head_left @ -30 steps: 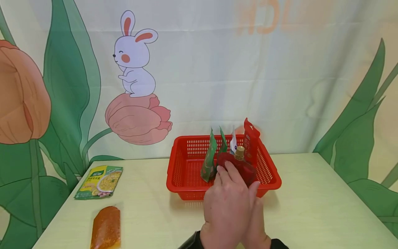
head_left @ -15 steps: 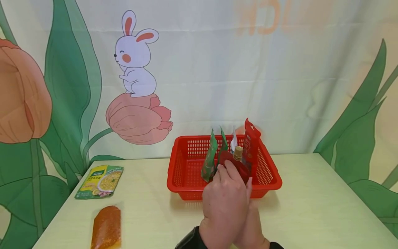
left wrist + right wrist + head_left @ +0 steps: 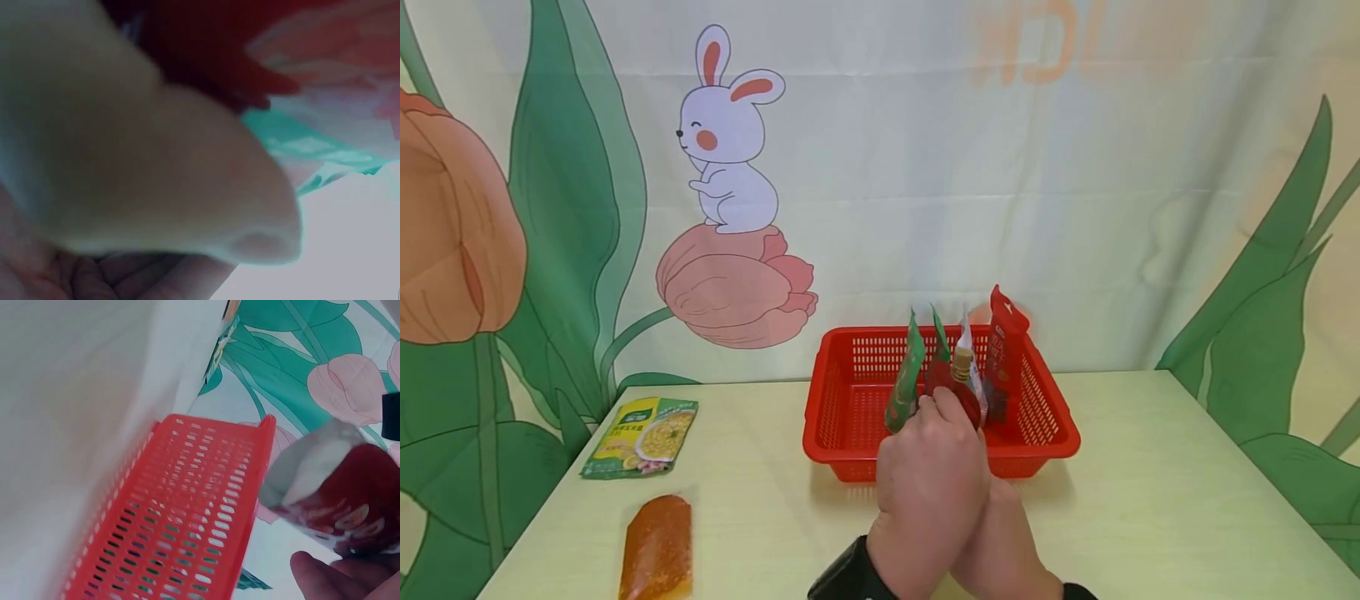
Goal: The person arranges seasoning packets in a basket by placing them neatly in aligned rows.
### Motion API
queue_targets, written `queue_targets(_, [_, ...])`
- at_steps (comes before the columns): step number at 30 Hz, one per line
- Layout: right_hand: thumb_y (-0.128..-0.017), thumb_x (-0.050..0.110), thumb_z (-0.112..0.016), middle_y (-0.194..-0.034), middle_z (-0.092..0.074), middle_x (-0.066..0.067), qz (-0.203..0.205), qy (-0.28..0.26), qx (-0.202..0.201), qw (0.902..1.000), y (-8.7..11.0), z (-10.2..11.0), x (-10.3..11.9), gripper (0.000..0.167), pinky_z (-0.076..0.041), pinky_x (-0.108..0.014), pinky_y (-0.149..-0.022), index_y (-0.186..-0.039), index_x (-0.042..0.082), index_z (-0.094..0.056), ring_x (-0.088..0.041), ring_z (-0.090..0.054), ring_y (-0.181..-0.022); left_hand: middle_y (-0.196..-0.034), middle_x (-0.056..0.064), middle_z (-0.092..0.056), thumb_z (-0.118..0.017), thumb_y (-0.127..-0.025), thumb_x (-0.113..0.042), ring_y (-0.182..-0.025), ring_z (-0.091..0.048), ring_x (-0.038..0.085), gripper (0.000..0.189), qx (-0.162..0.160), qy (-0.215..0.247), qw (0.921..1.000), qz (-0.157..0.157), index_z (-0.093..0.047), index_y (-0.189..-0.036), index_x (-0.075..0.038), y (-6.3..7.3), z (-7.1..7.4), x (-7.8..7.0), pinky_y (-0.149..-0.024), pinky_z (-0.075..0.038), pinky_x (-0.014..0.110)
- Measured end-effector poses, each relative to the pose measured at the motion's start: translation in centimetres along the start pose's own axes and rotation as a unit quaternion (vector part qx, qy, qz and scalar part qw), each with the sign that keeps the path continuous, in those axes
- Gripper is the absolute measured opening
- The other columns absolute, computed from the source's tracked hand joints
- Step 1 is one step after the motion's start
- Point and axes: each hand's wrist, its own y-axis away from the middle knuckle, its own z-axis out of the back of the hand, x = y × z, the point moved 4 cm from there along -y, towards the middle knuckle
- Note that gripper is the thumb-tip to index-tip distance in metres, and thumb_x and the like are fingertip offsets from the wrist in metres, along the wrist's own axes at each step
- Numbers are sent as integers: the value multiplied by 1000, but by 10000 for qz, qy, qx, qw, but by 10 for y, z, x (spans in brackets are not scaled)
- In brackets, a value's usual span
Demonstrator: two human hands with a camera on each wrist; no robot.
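A dark red pouch (image 3: pixel 942 377) with a gold screw cap (image 3: pixel 961 364) stands over the front of the red plastic basket (image 3: pixel 842 454) in the head view. My left hand (image 3: pixel 931 479) grips it, fingers curled at its near side. My right hand (image 3: pixel 1000 533) comes in behind the left, its fingers mostly hidden there. In the right wrist view, fingertips (image 3: pixel 331 578) lie close under the red and white pouch (image 3: pixel 350 500), and I cannot tell how firmly they hold it. A blurred finger (image 3: pixel 206 181) covers much of the left wrist view.
Inside the basket, two green packets (image 3: pixel 906 375), a white packet (image 3: pixel 976 379) and a red packet (image 3: pixel 1006 358) stand upright. A yellow-green soup packet (image 3: pixel 640 437) and an orange-brown sauce packet (image 3: pixel 657 546) lie on the table's left side. A printed curtain (image 3: pixel 910 208) hangs behind.
Both hands have shifted slightly left with the pouch, which now shows narrower as it turns. The right thumb, upright beside it before, is hidden behind the left hand.
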Motion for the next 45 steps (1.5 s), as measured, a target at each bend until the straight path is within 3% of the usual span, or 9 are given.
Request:
queue_targets(4, [-82, 18, -86, -81, -66, 19, 176, -379, 127, 9990, -2, 5, 1, 30, -59, -20, -82, -102, 23, -65, 3, -59, -76, -76, 6, -75, -84, -81, -40, -53, -69, 16, 42, 165, 31, 9999, -5, -65, -89, -4, -3, 2, 4, -51, -59, 31])
queue_targets(8, [-80, 22, -88, -98, -68, 20, 429, -651, 316, 9965, -5, 8, 1, 40, -59, -25, -90, -111, 27, -64, 0, -64, -91, -62, 3, -64, -82, -84, -38, -46, -62, 15, 36, 316, 127, 9994, -72, -63, -83, -7, -5, 4, 9, -47, -57, 29])
queue_targets(12, [-80, 25, -88, -112, -69, 20, 758, -607, 384, 9945, -8, 13, 0, 47, -59, -30, -94, -120, 28, -63, -2, -66, -104, -57, 1, -61, -79, -87, -39, -43, -58, 15, 36, 523, 213, 9984, -39, -61, -78, -9, -8, 6, 15, -44, -53, 27])
queue_targets(17, [-82, 26, -87, -119, -71, 17, 1169, -524, 236, 9915, -13, 19, -5, 50, -60, -33, -94, -127, 27, -65, -3, -68, -107, -51, 0, -56, -75, -90, -37, -39, -48, 14, 35, 869, 399, 9954, 87, -61, -73, -11, -13, 8, 22, -41, -45, 24])
queue_targets(23, [-88, 30, -81, -126, -71, 17, 1520, -468, 133, 9872, -22, 23, -16, 46, -59, -32, -94, -133, 30, -67, -2, -68, -112, -52, 0, -56, -74, -92, -39, -39, -43, 12, 32, 1311, 612, 9892, 216, -70, -81, -10, -17, 9, 30, -43, -45, 22])
queue_targets(29, [-80, 29, -88, -121, -74, 9, 1531, 423, 119, 9872, -38, 24, -34, 50, -62, -33, -87, -127, 23, -73, -11, -70, -108, -55, 1, -60, -74, -91, -42, -40, -47, 14, 33, 1589, 478, 9857, 276, -74, -86, -10, -22, 11, 37, -50, -56, 28])
queue_targets(34, [-77, 36, -91, -111, -76, 5, 1294, 1220, 267, 9837, -51, 24, -58, 45, -63, -34, -83, -116, 20, -77, -14, -70, -102, -53, 1, -57, -75, -90, -41, -41, -45, 14, 31, 1473, 441, 9877, 264, -72, -85, -11, -25, 13, 41, -50, -57, 30])
queue_targets(39, [-77, 40, -90, -105, -77, 3, 1214, 1581, 522, 9785, -60, 27, -79, 44, -63, -34, -81, -114, 19, -79, -13, -69, -93, -50, -1, -49, -73, -92, -39, -39, -41, 13, 30, 1497, 653, 9862, 259, -70, -80, -11, -30, 14, 47, -45, -49, 26])
queue_targets(45, [-79, 43, -88, -99, -79, 4, 1435, 1683, 974, 9703, -67, 27, -91, 40, -63, -33, -79, -108, 17, -81, -9, -71, -85, -50, -1, -47, -73, -92, -34, -39, -41, 13, 28, 1565, 932, 9828, 316, -68, -78, -10, -36, 14, 54, -41, -41, 22])
